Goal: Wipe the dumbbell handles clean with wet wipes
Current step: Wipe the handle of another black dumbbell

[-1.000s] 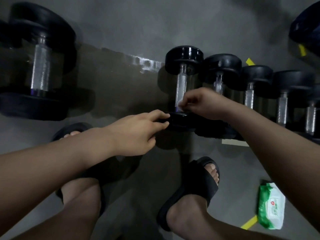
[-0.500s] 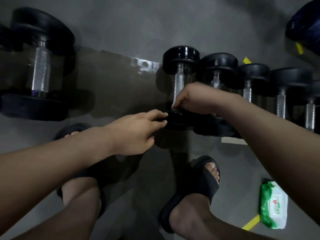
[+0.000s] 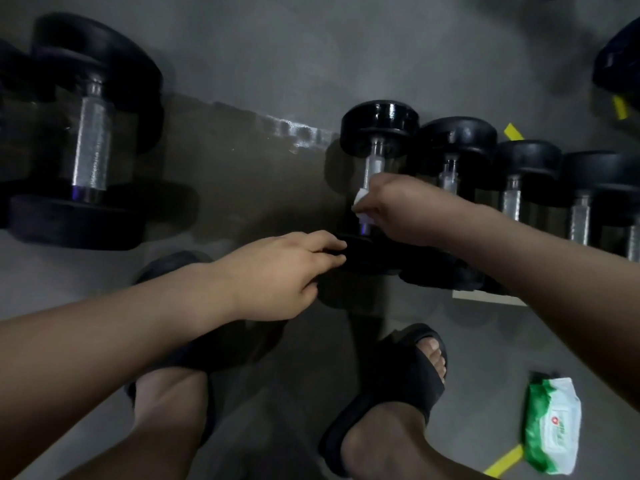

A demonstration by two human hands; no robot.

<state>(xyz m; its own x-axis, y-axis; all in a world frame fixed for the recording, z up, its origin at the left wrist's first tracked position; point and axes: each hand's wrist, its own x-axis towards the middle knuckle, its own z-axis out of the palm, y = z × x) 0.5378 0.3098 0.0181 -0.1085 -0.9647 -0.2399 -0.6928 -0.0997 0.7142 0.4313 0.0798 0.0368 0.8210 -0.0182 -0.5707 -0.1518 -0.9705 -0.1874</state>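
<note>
At frame centre the right hand (image 3: 398, 211) pinched a white wipe (image 3: 360, 199) around the dumbbell handle (image 3: 372, 168), while the left hand (image 3: 277, 275), fingers apparently curled, gripped its near head (image 3: 367, 254)

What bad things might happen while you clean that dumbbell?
The dumbbell is round-ended; if the left hand steadying its near end lets go, it might roll toward the sandalled foot. The right hand works close beside the next dumbbell, so fingers might get pinched. The wipe is bunched small and may miss spots.
</note>
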